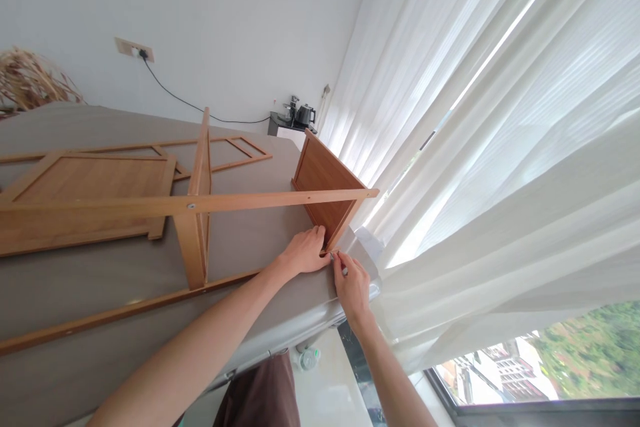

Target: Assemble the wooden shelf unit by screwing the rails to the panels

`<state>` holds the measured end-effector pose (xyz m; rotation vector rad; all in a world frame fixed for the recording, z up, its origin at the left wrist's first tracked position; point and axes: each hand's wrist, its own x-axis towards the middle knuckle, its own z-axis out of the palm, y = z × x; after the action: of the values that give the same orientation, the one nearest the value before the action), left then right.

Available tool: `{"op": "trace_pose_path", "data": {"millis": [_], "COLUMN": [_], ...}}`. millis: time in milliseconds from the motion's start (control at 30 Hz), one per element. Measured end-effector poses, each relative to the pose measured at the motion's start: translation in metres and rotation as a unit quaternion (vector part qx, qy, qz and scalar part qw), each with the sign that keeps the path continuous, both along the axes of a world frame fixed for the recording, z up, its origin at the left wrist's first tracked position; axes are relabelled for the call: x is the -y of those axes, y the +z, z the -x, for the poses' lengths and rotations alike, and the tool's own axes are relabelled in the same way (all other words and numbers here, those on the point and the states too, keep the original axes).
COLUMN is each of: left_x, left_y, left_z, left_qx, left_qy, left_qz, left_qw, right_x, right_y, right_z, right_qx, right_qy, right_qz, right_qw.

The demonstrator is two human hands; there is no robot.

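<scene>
A partly joined wooden frame rests on the grey-covered table (270, 180). My left hand (306, 250) is closed around the lower near corner of its upright end panel (330, 183), where the panel meets the lower rail (120, 311). Pressed up close to that corner, my right hand (353, 283) pinches a small thin metal tool (345, 271); its exact kind is too small to tell. Over both hands runs the upper rail (260, 201), which has a metal fastener (191, 206) in it. A middle upright panel (193, 250) stands to the left. My fingers hide the joint itself.
A loose wooden panel (95, 180) and a slim open frame (243, 149) lie farther back. Behind the table, a kettle (305, 115) stands on a small cabinet, with a cord to the wall socket (134, 49). White curtains (475, 167) hang close on the right.
</scene>
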<state>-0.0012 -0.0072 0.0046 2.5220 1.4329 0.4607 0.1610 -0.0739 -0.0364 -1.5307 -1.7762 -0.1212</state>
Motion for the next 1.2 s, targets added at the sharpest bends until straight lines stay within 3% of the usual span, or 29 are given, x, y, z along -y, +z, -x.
{"op": "trace_pose_path", "data": {"millis": [567,1200], "left_x": [0.002,0.0], "left_y": [0.002,-0.001], "left_z": [0.002,0.001], "left_qx": [0.021,0.023], "left_qy": [-0.007,-0.014], "left_qz": [-0.002,0.001], "left_qw": [1.0,1.0], "right_x": [0.002,0.002], "right_y": [0.004,0.013], "right_z": [0.001,0.008], "right_qx": [0.015,-0.099], "right_qy": [-0.013,-0.041], "right_qz": [0.011,0.052], "right_qw": [1.0,0.993]}}
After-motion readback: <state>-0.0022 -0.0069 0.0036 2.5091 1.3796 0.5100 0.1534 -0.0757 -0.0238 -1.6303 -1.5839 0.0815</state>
